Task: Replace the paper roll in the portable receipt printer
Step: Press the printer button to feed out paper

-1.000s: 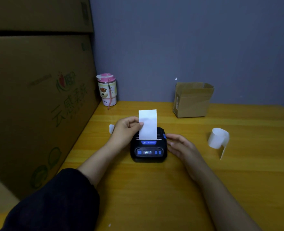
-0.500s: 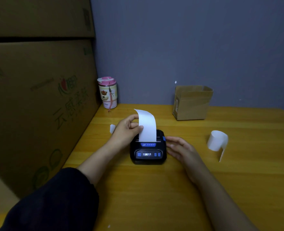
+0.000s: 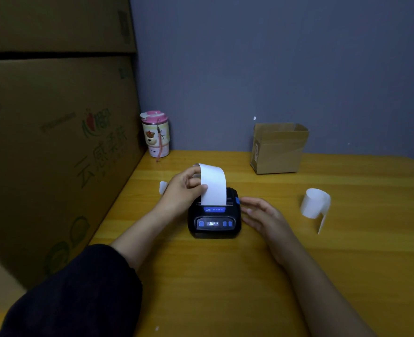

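A small black receipt printer (image 3: 214,222) with blue buttons and a lit display sits on the yellow wooden table (image 3: 225,288). A white paper strip (image 3: 214,184) rises from its slot and curls backward at the top. My left hand (image 3: 185,190) pinches the strip's left edge between thumb and fingers. Just right of the printer, my right hand (image 3: 264,215) is open, its fingertips close to the printer's blue side latch. A loose curl of white paper (image 3: 315,204) stands on the table to the right.
Large cardboard boxes (image 3: 55,142) wall off the left side. A pink-lidded cup (image 3: 155,133) stands in the back corner. A small open cardboard box (image 3: 278,148) sits at the back. A small white scrap (image 3: 162,187) lies behind my left hand.
The paper strip stood straight up a second ago; its top has now bent backward into a curl under my left hand. My right hand has stayed beside the printer.
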